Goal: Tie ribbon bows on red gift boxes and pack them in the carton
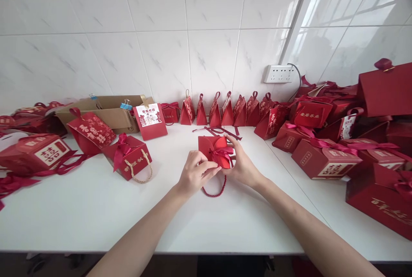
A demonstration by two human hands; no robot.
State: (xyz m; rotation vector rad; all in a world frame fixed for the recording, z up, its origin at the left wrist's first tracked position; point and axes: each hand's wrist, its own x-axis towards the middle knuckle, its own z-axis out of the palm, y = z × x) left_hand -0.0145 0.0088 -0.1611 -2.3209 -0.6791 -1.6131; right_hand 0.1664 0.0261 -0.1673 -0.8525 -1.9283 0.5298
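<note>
A small red gift box (pixel 205 143) with a red ribbon bow (pixel 222 152) on its top sits between my hands at the middle of the table. From its near side a dark red rope handle (pixel 215 195) hangs in a loop onto the tabletop. My left hand (pixel 197 171) is closed at the box's near left, thumb and forefinger pinched at the lower edge of the bow. Around the right side of the box curve the fingers of my right hand (pixel 243 163), holding it steady. The fingertips behind the box are partly hidden.
Loose ribbon pieces (pixel 222 132) lie just behind the box on the white table (pixel 180 230). Several upright triangular boxes (pixel 215 113) line the tiled wall. A rope-handled box (pixel 130 157) and a cardboard carton (pixel 112 116) stand left; red boxes (pixel 326 157) pile up right.
</note>
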